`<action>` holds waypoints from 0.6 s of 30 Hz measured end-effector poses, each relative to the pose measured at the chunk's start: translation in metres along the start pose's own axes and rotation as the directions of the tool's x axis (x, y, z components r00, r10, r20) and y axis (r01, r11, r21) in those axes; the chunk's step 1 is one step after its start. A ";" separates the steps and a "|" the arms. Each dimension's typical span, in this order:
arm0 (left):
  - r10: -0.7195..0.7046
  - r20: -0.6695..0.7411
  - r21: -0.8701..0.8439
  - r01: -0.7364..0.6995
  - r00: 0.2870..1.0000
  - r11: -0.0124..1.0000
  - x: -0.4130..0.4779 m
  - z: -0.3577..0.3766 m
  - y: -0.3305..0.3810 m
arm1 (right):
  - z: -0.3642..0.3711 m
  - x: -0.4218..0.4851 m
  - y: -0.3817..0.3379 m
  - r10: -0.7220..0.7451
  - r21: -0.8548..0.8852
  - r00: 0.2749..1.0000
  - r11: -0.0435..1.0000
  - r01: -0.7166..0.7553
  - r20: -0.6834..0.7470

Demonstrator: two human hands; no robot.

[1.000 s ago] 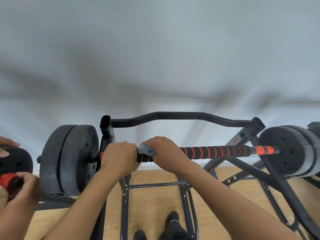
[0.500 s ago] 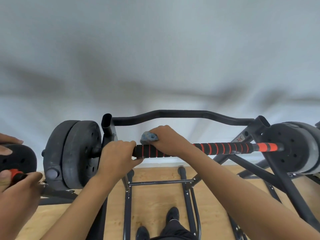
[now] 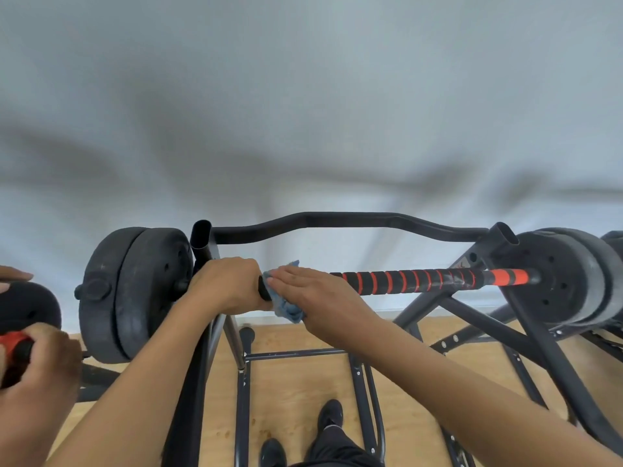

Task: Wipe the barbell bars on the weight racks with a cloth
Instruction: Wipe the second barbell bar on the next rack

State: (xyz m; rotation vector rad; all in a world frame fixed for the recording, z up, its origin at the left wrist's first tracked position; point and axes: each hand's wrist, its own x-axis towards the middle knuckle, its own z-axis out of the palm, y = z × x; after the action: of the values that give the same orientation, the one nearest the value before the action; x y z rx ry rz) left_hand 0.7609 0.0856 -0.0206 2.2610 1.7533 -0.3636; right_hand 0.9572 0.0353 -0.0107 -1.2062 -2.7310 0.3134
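The barbell bar (image 3: 421, 281) lies across the top of the black weight rack (image 3: 337, 221), resting in the uprights at the rack's left and right ends. Its foam grip is black with orange-red rings, and an orange-red sleeve sits at the right end just before the plates. A pair of black weight plates (image 3: 135, 291) hangs outside the rack's left upright, and another pair (image 3: 566, 278) outside the right upright.

The left hand (image 3: 222, 284) is closed round the bar just inside the left upright, fingers curled over the top. The right hand (image 3: 313, 294) is immediately beside it, almost touching. Its fingers lie fairly straight and point left along the bar, pressing a blue cloth (image 3: 286, 306) against the grip; the thumb is hidden. The cloth is draped over the bar between the two hands, a corner showing above the fingers and a crumpled bunch hanging below the palm. The rest of the grip, from the right hand to the right upright, is uncovered.

At the left edge of the view another person's hand (image 3: 43, 365) is curled round a second red and black bar (image 3: 11, 343), with a black plate (image 3: 27, 308) above it. Below the rack are a light wooden floor (image 3: 296, 382) and the wearer's dark shoes (image 3: 330, 414), between the rack's lower rails. A pale grey wall (image 3: 303, 112) fills the upper part
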 end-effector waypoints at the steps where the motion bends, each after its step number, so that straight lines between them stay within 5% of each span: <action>1: 0.007 0.033 -0.021 -0.006 0.999 1.000 0.002 -0.001 -0.001 | -0.001 -0.003 0.001 -0.042 -0.035 0.999 0.998 0.042 0.018; 4: 0.020 0.070 -0.096 -0.013 0.997 0.995 0.007 -0.004 -0.006 | -0.014 -0.003 0.003 -0.075 -0.016 0.997 0.997 0.076 0.021; 8: 0.015 0.016 -0.117 -0.013 1.000 0.993 0.009 0.000 -0.010 | -0.030 0.029 0.009 0.208 0.142 0.977 0.969 -0.200 -0.042; 12: 0.031 0.005 -0.128 -0.030 1.000 0.991 0.014 0.003 -0.012 | -0.013 0.043 -0.009 0.305 0.111 0.951 0.945 -0.308 0.040; 18: 0.154 0.190 -0.225 -0.110 0.970 0.968 0.026 -0.002 -0.017 | 0.026 0.013 -0.008 0.093 0.021 0.991 0.996 -0.092 -0.096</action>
State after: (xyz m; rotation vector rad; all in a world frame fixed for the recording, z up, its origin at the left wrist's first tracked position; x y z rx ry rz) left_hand 0.7509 0.1139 -0.0289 2.0918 1.4551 -0.3505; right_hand 0.9374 0.0362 -0.0329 -1.3102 -2.5906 0.2797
